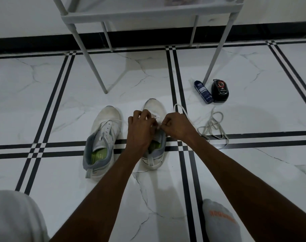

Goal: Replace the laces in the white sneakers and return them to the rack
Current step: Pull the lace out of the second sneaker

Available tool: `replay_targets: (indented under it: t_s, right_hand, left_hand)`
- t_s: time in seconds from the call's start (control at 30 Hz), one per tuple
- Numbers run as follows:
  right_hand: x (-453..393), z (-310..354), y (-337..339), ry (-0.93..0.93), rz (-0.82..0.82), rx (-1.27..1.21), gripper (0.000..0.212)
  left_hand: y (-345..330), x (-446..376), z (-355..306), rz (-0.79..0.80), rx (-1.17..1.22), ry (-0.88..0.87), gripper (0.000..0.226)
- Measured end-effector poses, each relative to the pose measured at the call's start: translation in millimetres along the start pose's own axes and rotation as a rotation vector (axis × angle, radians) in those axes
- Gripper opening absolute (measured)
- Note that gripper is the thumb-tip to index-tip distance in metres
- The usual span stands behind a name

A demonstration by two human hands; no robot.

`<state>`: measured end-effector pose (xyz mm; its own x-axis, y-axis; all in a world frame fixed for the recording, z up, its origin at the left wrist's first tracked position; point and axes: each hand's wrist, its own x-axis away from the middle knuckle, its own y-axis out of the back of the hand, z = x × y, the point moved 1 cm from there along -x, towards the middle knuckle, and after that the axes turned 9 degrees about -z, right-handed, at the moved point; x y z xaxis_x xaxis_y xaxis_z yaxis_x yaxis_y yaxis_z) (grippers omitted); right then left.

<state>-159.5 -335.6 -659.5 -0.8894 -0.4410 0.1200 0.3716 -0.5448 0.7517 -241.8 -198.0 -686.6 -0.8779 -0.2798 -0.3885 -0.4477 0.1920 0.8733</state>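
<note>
Grey cloth covers a foot (220, 222) at the bottom right, a sock with orange letters on it. At the bottom left is a knee in pale cloth (14, 217). Both rest on the white marble floor (157, 198), which has black stripes running across it.

Two bare arms reach forward from there. The left hand (140, 126) and the right hand (176, 126) meet over the right sneaker (155, 154). Both hands have their fingers curled in tight, and each one pinches the white lace (156, 117) at the front part of that shoe. One loop of this lace (179, 108) sticks out past the right hand and lies on the floor.

The left sneaker (103, 138) sits just beside the right one, side by side, toes pointing away. It is white with a grey heel and a green inside. Its lace holes look bare, but a thin bit of lace crosses near its toe.

To the right of the shoes, a greyer lace (213, 128) lies in a loose tangle on the floor.

A bit farther off are a dark blue bottle (203, 91) lying down and a small black case (220, 90), touching or nearly so.

Farthest away stands the white rack (148, 16) on thin legs. One leg comes down right next to the bottle. Behind it is a black strip along the wall.
</note>
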Motion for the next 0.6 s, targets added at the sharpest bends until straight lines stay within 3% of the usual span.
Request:
replay_targets:
  t_s: [0.03,0.1,0.17,0.2,0.27,0.37,0.43,0.53,0.57,0.6]
  right_hand:
    - [0,-3,1,-0.022,-0.004,-0.020,0.014]
    - [0,-8,2,-0.050,-0.033,-0.039,0.017]
    - [1,-10,1,-0.052,-0.050,-0.048,0.018]
    - [2,-10,1,-0.048,-0.046,-0.053,0.019]
    - [0,-8,2,-0.042,-0.027,-0.057,0.019]
    - [-2,-6,2,-0.034,-0.003,-0.092,0.021]
    - [-2,-3,3,-0.018,-0.002,-0.099,0.021]
    - [-2,-5,4,-0.013,0.017,-0.085,0.019]
    - [-3,-7,4,-0.028,0.018,-0.087,0.016]
    - [-4,-9,4,-0.048,0.011,-0.093,0.013]
  left_hand:
    - [3,-3,4,-0.085,0.055,0.119,0.007]
    - [8,-7,17,-0.285,0.251,0.527,0.007]
    - [9,-3,24,-0.324,0.378,0.698,0.010]
    - [13,-2,21,-0.294,0.416,0.644,0.018]
    - [17,0,9,-0.148,0.437,0.365,0.035]
    - [11,-1,-6,0.099,0.148,0.030,0.024]
    - [4,-2,-10,0.143,0.011,0.005,0.013]
    - [0,-2,-14,0.081,-0.072,-0.050,0.012]
    - [1,-3,-9,0.008,-0.073,-0.011,0.011]
    - [10,-8,-2,-0.090,-0.003,0.163,0.009]
